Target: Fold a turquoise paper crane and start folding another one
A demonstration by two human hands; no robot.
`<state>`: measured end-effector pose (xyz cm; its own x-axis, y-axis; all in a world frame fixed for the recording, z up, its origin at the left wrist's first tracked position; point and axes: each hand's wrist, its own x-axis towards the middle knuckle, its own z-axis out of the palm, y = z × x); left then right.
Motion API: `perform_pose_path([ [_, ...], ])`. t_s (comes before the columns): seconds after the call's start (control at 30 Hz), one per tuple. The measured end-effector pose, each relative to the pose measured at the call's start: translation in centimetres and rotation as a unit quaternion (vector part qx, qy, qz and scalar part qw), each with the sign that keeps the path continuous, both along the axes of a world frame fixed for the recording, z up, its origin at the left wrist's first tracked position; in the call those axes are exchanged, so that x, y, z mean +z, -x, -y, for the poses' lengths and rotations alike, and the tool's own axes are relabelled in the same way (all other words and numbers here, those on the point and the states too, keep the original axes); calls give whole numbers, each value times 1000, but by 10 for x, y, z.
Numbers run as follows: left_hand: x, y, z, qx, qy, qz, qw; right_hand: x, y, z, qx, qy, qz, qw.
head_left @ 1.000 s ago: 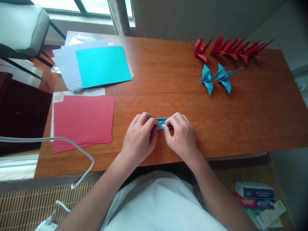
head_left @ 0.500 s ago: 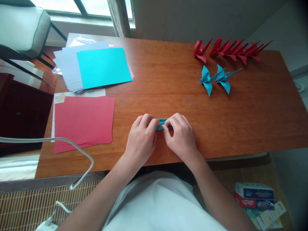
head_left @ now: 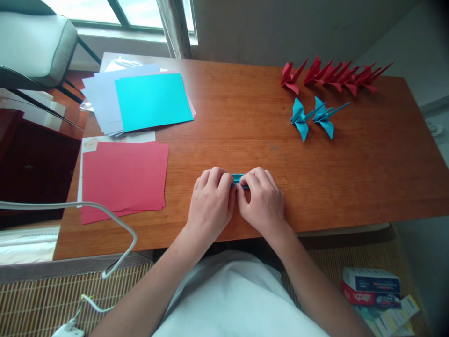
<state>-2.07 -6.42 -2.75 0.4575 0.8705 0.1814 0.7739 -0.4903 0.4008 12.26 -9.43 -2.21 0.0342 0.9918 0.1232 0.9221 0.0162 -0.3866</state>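
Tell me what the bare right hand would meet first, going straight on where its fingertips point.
Most likely the bare left hand, close beside the right hand at the narrow, folded teal paper strip; whether they touch is unclear.

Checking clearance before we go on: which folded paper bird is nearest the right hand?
The left blue bird, as pictured; the other blue bird stands farther right, and the red birds farther back from the right hand.
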Motion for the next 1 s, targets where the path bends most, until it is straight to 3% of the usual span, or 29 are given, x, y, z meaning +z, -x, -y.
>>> perform_pose_path([
  [0.47, -1, 1, 0, -4, -1, 2, 1000, -5, -19, 10, -20, -47, 36, 998],
  [0.73, -1, 3, -2, -15, -4, 12, 1000, -5, -20, 7, -11, -87, -41, 995],
  [0.87, 1, 7, -3, -31, -2, 5, 1000, -2, -9, 5, 29, -50, -15, 998],
  [1.0, 1, 14, -6, -59, -4, 8, 998, -3, -12, 6, 15, -33, -1, 999],
])
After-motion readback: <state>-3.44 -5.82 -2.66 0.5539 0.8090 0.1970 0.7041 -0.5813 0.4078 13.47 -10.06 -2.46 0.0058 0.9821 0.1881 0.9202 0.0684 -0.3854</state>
